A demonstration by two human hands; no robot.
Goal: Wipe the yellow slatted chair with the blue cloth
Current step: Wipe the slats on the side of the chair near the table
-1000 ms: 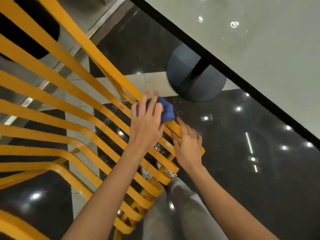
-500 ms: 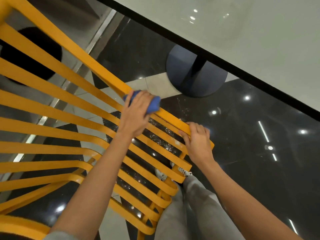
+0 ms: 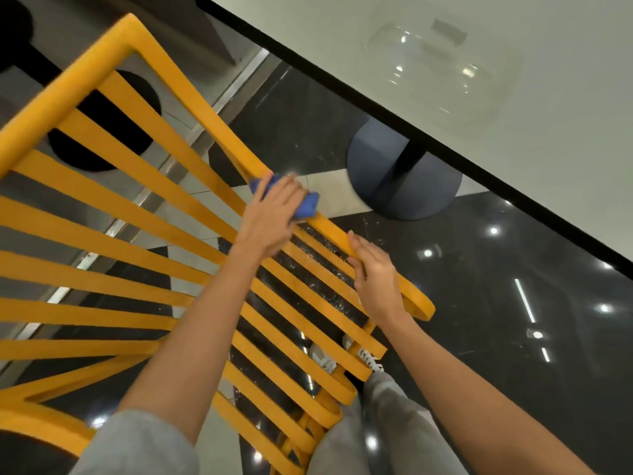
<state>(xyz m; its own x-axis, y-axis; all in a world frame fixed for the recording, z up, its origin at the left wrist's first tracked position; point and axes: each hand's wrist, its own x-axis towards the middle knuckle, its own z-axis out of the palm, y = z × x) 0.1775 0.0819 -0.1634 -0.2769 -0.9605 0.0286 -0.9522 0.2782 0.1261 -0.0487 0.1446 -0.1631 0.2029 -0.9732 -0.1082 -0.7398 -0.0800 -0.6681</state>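
We are in the middle of the wiping. Our left hand sits near the centre of the frame, fingers curled over the blue cloth and pressing it onto the outermost slat of the chair, the wide one that runs from the upper left corner down toward the lower right. The cloth is bunched under the palm, with blue showing at both sides of the fingers. Our right hand lies just below and to the right on the same slat, fingers loose and nearly straight, resting on the edge without gripping; we judge that it steadies the chair.

The chair fills the left and centre of the frame, its slats fanning out from the lower middle, with dark floor visible through the gaps. A table crosses the upper right, its round base on the floor just beyond the cloth.

The next move likely calls for sliding the cloth along this slat toward the upper left, keeping pressure even. The long stretch up to the corner, and the inner slats, probably wait their turn.
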